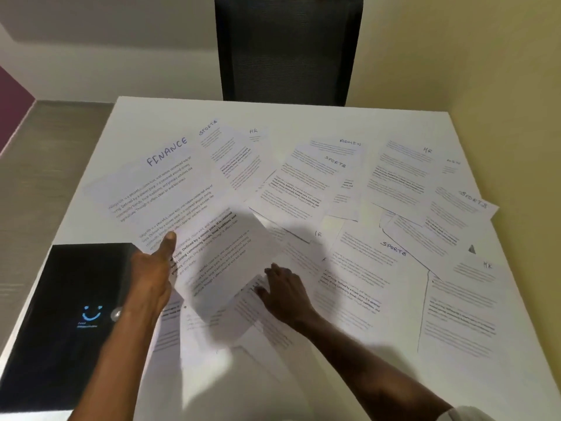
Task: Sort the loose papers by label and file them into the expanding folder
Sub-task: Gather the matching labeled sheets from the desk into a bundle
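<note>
- Papers lay scattered over most of the white table (379, 123), many overlapping — we read hand-written labels on them: FINANCE, SPORTS, HR, ADMIN.
- We held the FINANCE sheet (170, 189) with our left hand (153, 275): the thumb lay on top of its near-left edge and the fingers were hidden under the paper, so the sheet was pinched and its near end was raised above the others.
- Our right hand (283, 294) rested on the papers just beside that sheet's near corner, fingers loosely spread and pressing down; it gripped nothing.
- A SPORTS sheet (361, 268) lay flat to the right of that hand, and an HR sheet (467, 299) lay beyond it near the table's right edge.
- The black expanding folder (69, 314) sat at the near-left corner of the table, a blue smile mark on its cover — whether it was open we could not tell.
- A dark mesh chair (288, 50) stood at the far side.
</note>
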Available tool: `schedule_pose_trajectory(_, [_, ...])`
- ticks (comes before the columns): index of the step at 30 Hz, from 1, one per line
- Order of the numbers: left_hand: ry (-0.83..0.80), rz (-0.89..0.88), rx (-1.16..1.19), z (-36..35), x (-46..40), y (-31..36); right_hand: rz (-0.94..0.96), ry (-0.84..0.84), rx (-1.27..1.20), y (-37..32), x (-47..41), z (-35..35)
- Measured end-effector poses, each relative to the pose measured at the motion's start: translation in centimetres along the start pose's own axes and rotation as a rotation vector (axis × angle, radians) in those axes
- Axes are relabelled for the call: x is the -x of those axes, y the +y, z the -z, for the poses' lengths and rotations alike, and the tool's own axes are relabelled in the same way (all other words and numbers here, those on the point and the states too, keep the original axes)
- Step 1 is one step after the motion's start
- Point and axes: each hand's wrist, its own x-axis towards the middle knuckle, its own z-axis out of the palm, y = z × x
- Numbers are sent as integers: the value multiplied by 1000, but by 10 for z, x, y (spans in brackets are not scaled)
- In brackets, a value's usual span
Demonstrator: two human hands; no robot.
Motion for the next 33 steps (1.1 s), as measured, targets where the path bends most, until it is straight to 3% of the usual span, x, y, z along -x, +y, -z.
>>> schedule_pose_trajectory(3, [-13, 14, -22, 5, 2, 2, -36, 145, 84, 31, -22, 20])
schedule_pose_trajectory(8, [-24, 32, -21, 8, 12, 1, -170, -99, 251, 99, -50, 52])
schedule_pose_trajectory(13, [-17, 34, -13, 7, 23, 2, -294, -135, 246, 143, -49, 63])
schedule_pose_trajectory(27, [31, 25, -78, -2, 49, 17, -347, 11, 186, 147, -25, 60])
schedule_pose_trajectory(33, [36, 6, -111, 4, 56, 16, -199, 148, 41, 141, -17, 68])
